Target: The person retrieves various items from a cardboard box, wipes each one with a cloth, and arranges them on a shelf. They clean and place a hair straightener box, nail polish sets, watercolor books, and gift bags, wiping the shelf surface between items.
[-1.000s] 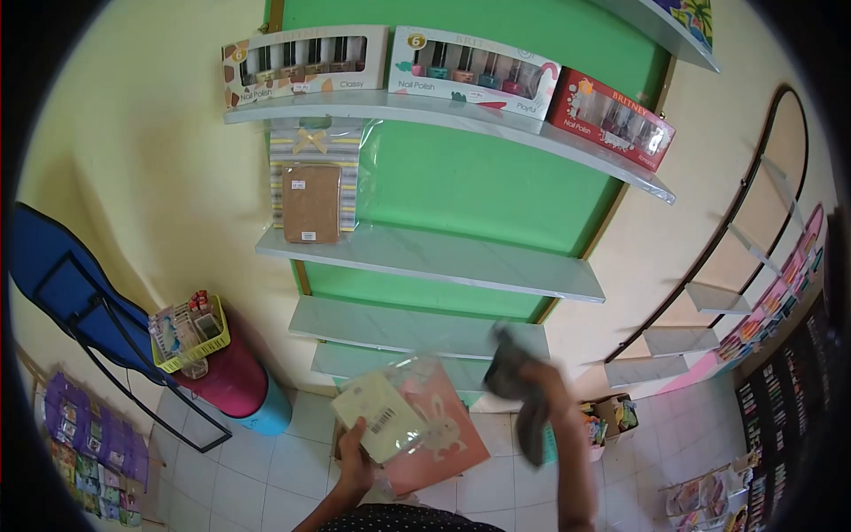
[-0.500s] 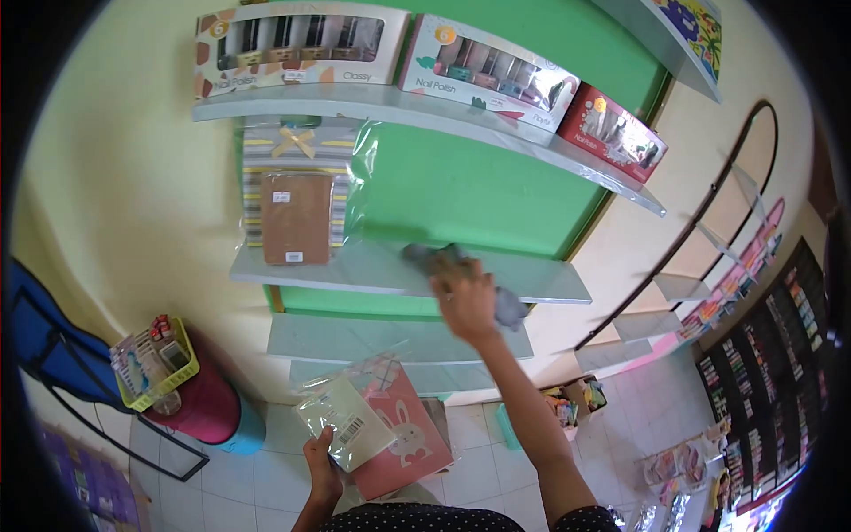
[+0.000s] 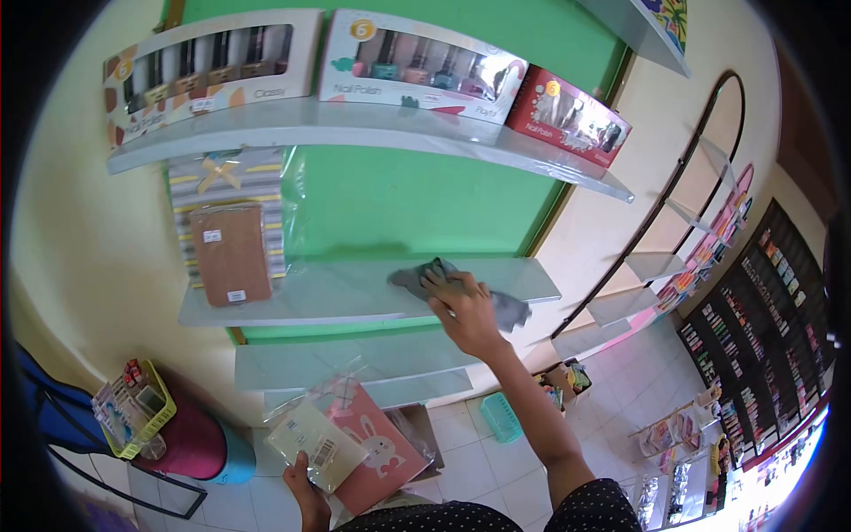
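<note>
My right hand (image 3: 465, 315) presses a grey cloth (image 3: 510, 310) flat against the grey shelf (image 3: 337, 291), its fingers bent over the fabric. Lower down, my left hand (image 3: 306, 492) grips a cream plastic-wrapped packet (image 3: 315, 443) with a barcode label, thumb on top. Against that packet lies a pink gift bag (image 3: 381, 452) with a white rabbit; whether my left hand also holds it is hidden. At the left of the wiped shelf, a brown wrapped packet (image 3: 232, 257) leans on a striped gift bag (image 3: 191, 191) with a yellow bow.
Nail polish boxes (image 3: 421, 66) line the shelf above. Another grey shelf (image 3: 346, 359) sits below. A yellow basket (image 3: 137, 408) rests on a round maroon container (image 3: 186, 426) at left. On the floor are a turquoise basket (image 3: 502, 418) and a cardboard box (image 3: 417, 434).
My view has shifted, so the shelves appear further left. The right hand stays on the shelf with the cloth, its blur gone. My left hand keeps its hold on the packet.
</note>
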{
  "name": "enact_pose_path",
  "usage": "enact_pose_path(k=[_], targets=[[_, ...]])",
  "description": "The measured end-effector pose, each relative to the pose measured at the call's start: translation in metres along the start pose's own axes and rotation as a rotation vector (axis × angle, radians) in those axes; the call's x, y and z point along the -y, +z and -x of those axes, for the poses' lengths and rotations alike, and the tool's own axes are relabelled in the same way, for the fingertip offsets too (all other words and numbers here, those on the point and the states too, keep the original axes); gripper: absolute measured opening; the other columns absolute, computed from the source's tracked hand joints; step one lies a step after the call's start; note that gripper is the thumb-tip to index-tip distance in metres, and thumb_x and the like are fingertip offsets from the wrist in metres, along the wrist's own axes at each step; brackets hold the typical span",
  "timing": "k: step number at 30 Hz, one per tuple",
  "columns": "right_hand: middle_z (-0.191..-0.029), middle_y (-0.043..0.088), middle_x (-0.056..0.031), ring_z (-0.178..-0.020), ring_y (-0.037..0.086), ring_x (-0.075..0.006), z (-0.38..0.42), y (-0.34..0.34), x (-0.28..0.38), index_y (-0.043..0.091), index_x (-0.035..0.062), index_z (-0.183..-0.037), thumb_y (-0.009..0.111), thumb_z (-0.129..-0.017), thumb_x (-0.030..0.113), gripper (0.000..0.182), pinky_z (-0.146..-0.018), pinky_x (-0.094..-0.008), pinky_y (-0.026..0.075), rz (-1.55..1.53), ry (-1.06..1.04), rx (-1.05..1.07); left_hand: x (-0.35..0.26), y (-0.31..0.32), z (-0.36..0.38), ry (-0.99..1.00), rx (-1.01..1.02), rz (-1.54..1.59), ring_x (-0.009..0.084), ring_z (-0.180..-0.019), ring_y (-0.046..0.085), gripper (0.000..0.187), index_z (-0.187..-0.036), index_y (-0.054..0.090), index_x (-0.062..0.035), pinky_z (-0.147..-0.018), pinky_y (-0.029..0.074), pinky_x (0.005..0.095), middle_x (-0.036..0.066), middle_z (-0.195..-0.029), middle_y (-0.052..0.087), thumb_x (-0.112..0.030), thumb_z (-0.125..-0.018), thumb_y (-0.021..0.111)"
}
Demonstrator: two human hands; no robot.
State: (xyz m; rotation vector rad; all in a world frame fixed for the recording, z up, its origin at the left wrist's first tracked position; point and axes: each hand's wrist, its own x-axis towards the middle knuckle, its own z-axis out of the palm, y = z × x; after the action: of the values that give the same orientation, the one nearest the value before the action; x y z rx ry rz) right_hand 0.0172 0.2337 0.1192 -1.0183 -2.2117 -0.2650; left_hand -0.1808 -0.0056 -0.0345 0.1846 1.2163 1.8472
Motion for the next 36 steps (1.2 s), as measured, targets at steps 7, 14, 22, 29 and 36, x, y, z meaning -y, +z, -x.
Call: enact_pose_path(k=[7, 14, 22, 29, 36], targets=[[-0.088, 0.059, -0.0107, -0.085, 0.050, -0.0299, 0.024, -0.036, -0.138, 0.062, 0.0076, -0.086, 0.050, -0.074, 0.018, 0.020, -0.069, -0.0410, 0.041, 0.177, 0.378, -0.023, 0.005, 0.015, 0.003, 0.040, -0.080, 0.077, 0.0155, -0.079, 0.051, 0.030, -0.093, 0.043, -0.0006, -0.071, 0.042, 0.0296, 0.009, -0.086, 0.052, -0.023, -0.077, 0.056], [-0.102, 0.056, -0.0046, -0.089, 0.049, -0.0254, -0.027, 0.021, -0.001, 0.059, 0.0094, -0.095, 0.051, -0.072, 0.017, 0.025, -0.074, -0.0373, 0.039, -0.010, -0.017, 0.018, 0.000, 0.035, 0.006, 0.059, 0.053, 0.026, 0.0131, -0.072, 0.054, 0.030, -0.094, 0.049, 0.0064, -0.063, 0.044, 0.0257, 0.009, -0.085, 0.056, -0.018, -0.078, 0.054], [-0.086, 0.060, -0.0075, -0.075, 0.052, -0.0253, -0.003, 0.007, 0.035, 0.058, 0.0030, -0.083, 0.057, -0.061, 0.007, 0.023, -0.065, -0.0350, 0.041, -0.289, -0.313, -0.034, 0.001, 0.043, 0.010, 0.070, 0.019, -0.043, 0.0113, -0.066, 0.055, 0.030, -0.090, 0.054, 0.0057, -0.058, 0.044, 0.0211, 0.009, -0.078, 0.059, -0.021, -0.077, 0.056], [-0.048, 0.050, -0.0088, -0.038, 0.047, -0.0124, 0.055, -0.062, 0.022, 0.054, -0.0011, -0.072, 0.056, -0.071, 0.013, 0.014, -0.039, -0.0251, 0.036, -0.681, 0.364, 0.360, 0.002, 0.049, 0.019, 0.053, 0.153, -0.170, 0.0109, -0.064, 0.056, 0.029, -0.089, 0.056, 0.0060, -0.057, 0.045, 0.0203, 0.011, -0.078, 0.060, -0.021, -0.078, 0.055], [-0.090, 0.057, -0.0160, -0.083, 0.055, -0.0267, 0.115, -0.030, 0.073, 0.040, 0.0011, -0.116, 0.067, -0.063, 0.037, 0.069, -0.075, -0.0335, 0.042, -0.730, 0.471, 0.794, -0.005, 0.079, 0.033, 0.102, 0.382, -0.414, 0.0118, -0.069, 0.055, 0.025, -0.091, 0.056, 0.0048, -0.063, 0.045, 0.0238, 0.009, -0.079, 0.060, -0.015, -0.076, 0.057]])
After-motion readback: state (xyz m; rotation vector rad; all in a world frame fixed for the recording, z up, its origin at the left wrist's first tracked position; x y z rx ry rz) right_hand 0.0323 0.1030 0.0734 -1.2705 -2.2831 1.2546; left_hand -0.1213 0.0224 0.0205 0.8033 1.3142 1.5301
